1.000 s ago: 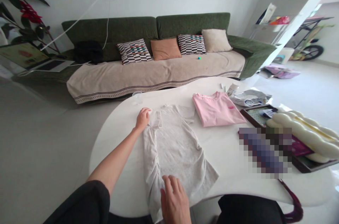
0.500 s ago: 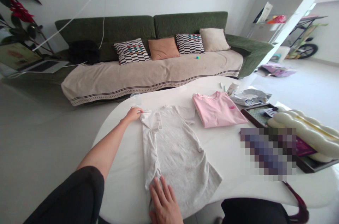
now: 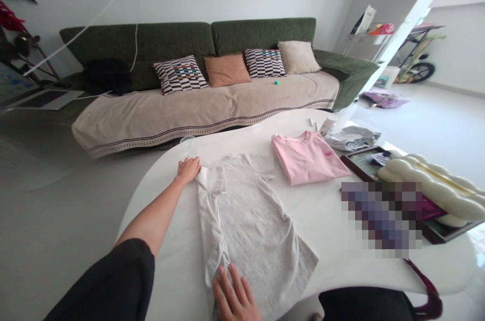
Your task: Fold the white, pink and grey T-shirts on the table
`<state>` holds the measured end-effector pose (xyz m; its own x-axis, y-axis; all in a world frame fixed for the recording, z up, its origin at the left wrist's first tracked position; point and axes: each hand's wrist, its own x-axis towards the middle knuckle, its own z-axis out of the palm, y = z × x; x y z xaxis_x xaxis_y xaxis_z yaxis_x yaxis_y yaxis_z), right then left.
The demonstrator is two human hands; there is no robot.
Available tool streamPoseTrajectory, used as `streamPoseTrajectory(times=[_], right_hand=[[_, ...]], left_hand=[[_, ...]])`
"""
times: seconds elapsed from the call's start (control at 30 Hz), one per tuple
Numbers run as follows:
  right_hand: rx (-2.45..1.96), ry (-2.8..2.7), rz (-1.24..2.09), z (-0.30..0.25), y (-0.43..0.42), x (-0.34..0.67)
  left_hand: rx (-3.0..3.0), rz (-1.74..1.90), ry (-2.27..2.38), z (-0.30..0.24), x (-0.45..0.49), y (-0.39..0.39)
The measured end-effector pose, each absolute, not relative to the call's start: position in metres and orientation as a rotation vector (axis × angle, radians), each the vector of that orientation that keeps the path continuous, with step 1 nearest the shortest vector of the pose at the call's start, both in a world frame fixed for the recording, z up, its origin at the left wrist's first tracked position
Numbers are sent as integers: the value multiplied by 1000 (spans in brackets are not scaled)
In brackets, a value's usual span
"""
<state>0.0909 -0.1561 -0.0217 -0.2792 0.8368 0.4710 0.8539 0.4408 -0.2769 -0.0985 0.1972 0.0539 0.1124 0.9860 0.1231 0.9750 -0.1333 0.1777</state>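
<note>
A light grey T-shirt lies spread on a white table, its left side folded inward in a long strip with creases. At the far left corner of that fold is my left hand, its fingers closed on the fabric edge. My right hand rests flat on the shirt near its lower left, fingers stretched out. Beyond the shirt, to the right, lies a folded pink T-shirt. A clear cup-like object stands just past my left hand.
On the right side of the table are a dark tray with a cream puffy item, a silver packet and a blurred-out purple object. Behind the table stands a green sofa with several cushions.
The view has turned slightly to the right. My left hand still grips the shirt's corner, its knuckles a little more raised. The right hand stays flat on the fabric.
</note>
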Motion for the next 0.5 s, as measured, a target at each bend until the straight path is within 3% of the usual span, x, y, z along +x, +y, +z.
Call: streamPoseTrajectory(times=[0.17, 0.27, 0.37, 0.5], right_hand=[[-1255, -2007, -328, -22, -146, 93], [-1261, -2024, -350, -21, -145, 93], [-1281, -2127, -343, -19, -147, 94], [-1273, -2276, -239, -12, -151, 99]], left_hand=[[2296, 535, 2124, 55, -95, 177], [2435, 610, 1900, 47, -81, 155], [2519, 433, 1691, 30, -61, 133], [2425, 234, 1829, 16, -44, 125]])
